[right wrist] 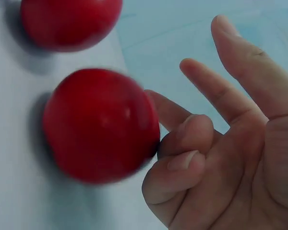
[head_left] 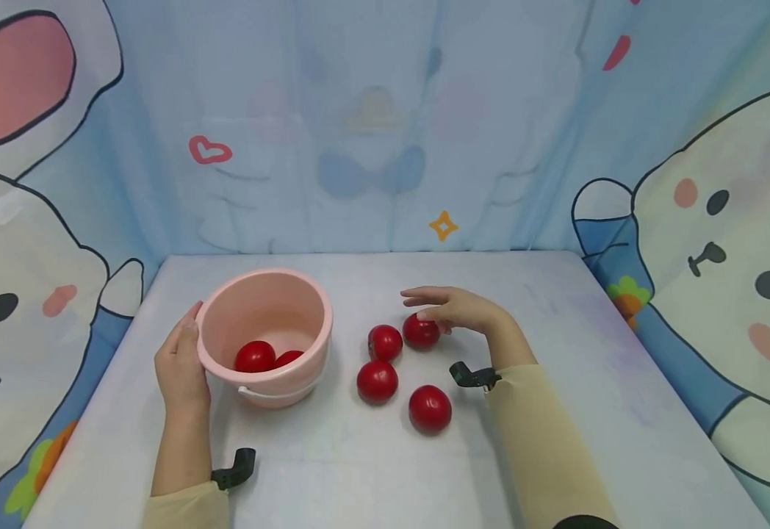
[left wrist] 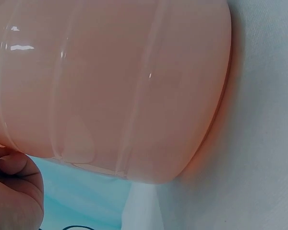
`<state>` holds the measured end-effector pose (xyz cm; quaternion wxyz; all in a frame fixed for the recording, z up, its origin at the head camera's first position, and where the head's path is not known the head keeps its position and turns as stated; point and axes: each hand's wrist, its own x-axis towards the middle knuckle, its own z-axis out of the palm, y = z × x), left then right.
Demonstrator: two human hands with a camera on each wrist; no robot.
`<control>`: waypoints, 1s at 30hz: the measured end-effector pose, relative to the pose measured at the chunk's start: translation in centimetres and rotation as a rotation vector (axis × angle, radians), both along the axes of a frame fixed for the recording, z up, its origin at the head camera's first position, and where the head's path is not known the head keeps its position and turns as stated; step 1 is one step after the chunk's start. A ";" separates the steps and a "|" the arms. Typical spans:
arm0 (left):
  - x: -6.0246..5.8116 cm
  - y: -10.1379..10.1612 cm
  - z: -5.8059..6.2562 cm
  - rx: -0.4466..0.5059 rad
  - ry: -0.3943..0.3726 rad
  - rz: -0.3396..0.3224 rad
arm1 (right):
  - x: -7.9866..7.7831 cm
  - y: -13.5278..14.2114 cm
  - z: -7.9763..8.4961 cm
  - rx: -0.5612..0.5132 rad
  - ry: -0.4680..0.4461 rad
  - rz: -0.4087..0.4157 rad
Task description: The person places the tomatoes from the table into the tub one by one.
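Head view | my left fingers (head_left: pixel 176 341) grasp the pink bucket (head_left: pixel 259 312), probably for keeping it steady | my right fingers (head_left: pixel 427 292), loosely spread, touch one red ball (head_left: pixel 419 334)

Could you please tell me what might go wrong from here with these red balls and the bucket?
The right hand is at the farthest red ball without its fingers wrapped round it, so the ball might roll away. Another red ball lies close beside it and could get nudged. The left hand holds the pink bucket at one side only, so a tug might tip it.
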<state>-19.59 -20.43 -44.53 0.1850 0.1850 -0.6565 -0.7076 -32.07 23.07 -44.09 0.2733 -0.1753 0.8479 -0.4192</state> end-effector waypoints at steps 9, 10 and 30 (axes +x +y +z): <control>0.1 0.2 0.2 0.020 -0.013 0.006 | 1.2 2.1 -2.2 0.054 -0.046 -0.127; 0.1 0.2 0.2 0.021 -0.014 0.005 | 1.3 2.3 -2.5 0.050 -0.053 -0.138; 0.2 0.4 0.2 0.049 0.005 0.015 | 2.2 3.2 -5.9 -0.043 0.012 -0.278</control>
